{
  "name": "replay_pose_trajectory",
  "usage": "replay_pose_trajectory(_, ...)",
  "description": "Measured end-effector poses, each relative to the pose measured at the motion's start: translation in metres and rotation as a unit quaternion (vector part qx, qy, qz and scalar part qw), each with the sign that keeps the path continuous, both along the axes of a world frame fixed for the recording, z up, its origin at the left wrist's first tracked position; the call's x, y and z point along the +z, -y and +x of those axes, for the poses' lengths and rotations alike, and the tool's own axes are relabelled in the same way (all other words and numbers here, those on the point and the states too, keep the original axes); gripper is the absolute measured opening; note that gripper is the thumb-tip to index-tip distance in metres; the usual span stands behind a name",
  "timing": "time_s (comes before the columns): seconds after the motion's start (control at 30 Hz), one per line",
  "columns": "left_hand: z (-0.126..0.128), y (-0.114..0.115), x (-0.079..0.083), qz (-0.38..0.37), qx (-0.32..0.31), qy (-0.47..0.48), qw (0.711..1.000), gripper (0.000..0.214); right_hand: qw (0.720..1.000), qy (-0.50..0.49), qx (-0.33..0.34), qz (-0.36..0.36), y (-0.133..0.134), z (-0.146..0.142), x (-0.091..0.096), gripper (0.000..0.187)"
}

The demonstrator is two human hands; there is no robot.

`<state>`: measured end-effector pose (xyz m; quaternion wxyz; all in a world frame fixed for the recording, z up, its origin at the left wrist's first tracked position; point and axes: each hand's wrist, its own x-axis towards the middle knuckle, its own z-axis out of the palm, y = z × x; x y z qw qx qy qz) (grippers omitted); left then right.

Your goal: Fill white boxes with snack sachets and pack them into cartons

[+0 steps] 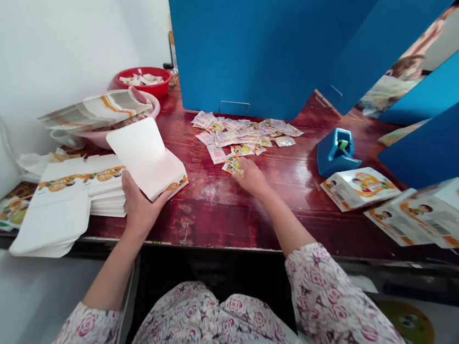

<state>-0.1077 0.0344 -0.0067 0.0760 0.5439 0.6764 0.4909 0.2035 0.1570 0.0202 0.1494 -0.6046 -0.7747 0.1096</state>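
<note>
My left hand (141,203) grips a small white carton (148,154) with an orange printed band, its flap standing up at the near side of the table. Reaching to the middle, my right hand (250,177) has its fingers closed on a small printed sachet (232,164). That sachet lies at the near edge of a loose pile of sachets (238,132), pinkish and orange-yellow. Beside my left hand is a stack of flat cartons (105,202), with more flat cartons (52,218) hanging over the table edge.
Blue partitions (252,42) stand behind the pile. At right are a blue tape dispenser (335,153) and several closed boxes (360,187). A red basin (164,84) and a pink basin (154,109) sit at back left on the dark red table (216,214). A person (407,68) shows beyond the partitions.
</note>
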Motion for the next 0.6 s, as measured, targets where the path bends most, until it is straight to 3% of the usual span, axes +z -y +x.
replay_pose_trajectory(0.07,0.008,0.014,0.004,0.078,-0.003,-0.077,0.994,0.112,0.998,0.056,0.014,-0.033,-0.013,0.005,0.002,0.066)
replay_pose_trajectory(0.13,0.021,0.029,0.013,0.168,-0.036,-0.149,0.974,0.097,0.995,0.089,0.041,-0.036,-0.015,0.005,0.004,0.054)
replay_pose_trajectory(0.2,0.039,0.038,0.023,0.206,-0.097,-0.178,0.957,0.076,0.987,0.145,0.065,-0.02,-0.009,0.003,0.007,0.044)
replay_pose_trajectory(0.27,0.06,0.038,0.029,0.184,-0.176,-0.174,0.951,0.056,0.982,0.181,0.06,-0.007,0.0,0.0,0.011,0.04)
replay_pose_trajectory(0.33,0.08,0.028,0.028,0.135,-0.232,-0.171,0.948,0.05,0.985,0.166,0.054,-0.005,0.013,-0.003,0.016,0.034)
replay_pose_trajectory(0.5,0.109,-0.015,0.004,0.049,-0.264,-0.158,0.95,0.078,0.983,-0.004,0.182,-0.021,0.05,-0.007,0.018,0.023)
replay_pose_trajectory(0.6,0.11,-0.033,-0.01,0.014,-0.323,-0.139,0.936,0.052,0.968,-0.121,0.211,-0.07,0.06,-0.006,0.014,0.022)
